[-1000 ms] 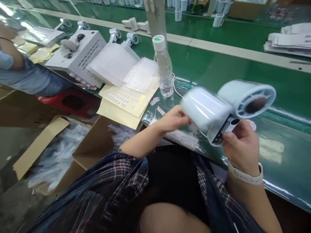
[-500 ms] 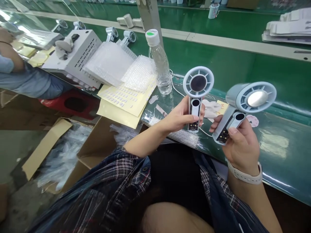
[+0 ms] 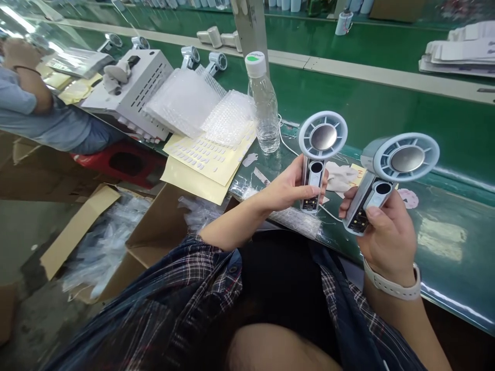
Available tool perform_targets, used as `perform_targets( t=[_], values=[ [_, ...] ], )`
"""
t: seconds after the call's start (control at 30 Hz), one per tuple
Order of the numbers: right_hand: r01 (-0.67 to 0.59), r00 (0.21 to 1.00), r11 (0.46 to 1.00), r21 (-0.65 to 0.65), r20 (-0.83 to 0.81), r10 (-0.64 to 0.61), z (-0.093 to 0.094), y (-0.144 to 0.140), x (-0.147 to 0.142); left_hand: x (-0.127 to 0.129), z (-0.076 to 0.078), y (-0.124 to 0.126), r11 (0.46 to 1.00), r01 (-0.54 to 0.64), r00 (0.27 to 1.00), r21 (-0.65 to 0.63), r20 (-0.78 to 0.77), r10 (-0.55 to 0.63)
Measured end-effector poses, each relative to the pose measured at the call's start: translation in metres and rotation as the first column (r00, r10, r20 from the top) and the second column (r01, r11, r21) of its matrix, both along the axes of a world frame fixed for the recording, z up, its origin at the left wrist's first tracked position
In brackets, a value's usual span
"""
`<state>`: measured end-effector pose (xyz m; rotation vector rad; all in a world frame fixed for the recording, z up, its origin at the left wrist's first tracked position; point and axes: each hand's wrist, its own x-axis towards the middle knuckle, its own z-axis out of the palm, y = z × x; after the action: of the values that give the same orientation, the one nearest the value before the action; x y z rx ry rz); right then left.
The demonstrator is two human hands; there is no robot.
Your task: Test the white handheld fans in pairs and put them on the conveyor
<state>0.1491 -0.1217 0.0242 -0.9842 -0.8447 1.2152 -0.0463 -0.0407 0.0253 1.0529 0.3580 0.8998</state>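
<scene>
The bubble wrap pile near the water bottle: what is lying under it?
Under the bubble wrap pile lie yellow sticker sheets, carrying rows of small pale stickers, on the green table. How far the sheets reach beneath the wrap is covered.

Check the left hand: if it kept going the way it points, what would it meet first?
Likely the right-hand fan. The left hand, gripping its own fan, points right toward it; a gap shows between them, depth unclear.

Two pale blue-grey handheld fans are held up above the green surface [image 3: 386, 118]. The left fan [image 3: 320, 149] stands upright, its round spoked head with a shiny centre disc facing the camera, handle straight down. The right fan [image 3: 390, 167] tilts, head leaning up and right, handle slanting down-left; a dark panel marks each handle's lower end.
</scene>
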Motion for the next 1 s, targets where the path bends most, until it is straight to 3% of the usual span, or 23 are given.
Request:
perform_targets(
  t=[0.23,0.43,0.57,0.67,1.0],
  values=[
    [0.004,1.0,0.999,-0.032,0.012,-0.004,-0.003,-0.003,0.002,0.002,-0.001,0.0,1.0,-0.002,1.0,-0.013,-0.03,0.001],
    [0.026,0.999,0.997,-0.073,-0.018,-0.027,-0.006,0.0,0.001,0.008,-0.01,0.004,0.989,-0.073,0.996,-0.125,-0.051,0.067],
    [-0.027,0.999,0.996,-0.082,-0.035,0.024,-0.006,0.001,0.002,0.006,-0.01,0.005,0.998,0.009,0.998,-0.06,-0.063,-0.013],
    [-0.009,1.0,0.998,-0.059,-0.007,0.009,-0.008,0.001,0.003,0.004,-0.012,0.007,1.0,-0.021,0.992,0.006,-0.128,0.021],
    [0.029,0.999,0.988,-0.15,-0.026,-0.033,-0.015,0.007,0.002,0.002,-0.013,0.007,0.997,-0.072,0.985,-0.028,-0.16,0.067]
  ],
)
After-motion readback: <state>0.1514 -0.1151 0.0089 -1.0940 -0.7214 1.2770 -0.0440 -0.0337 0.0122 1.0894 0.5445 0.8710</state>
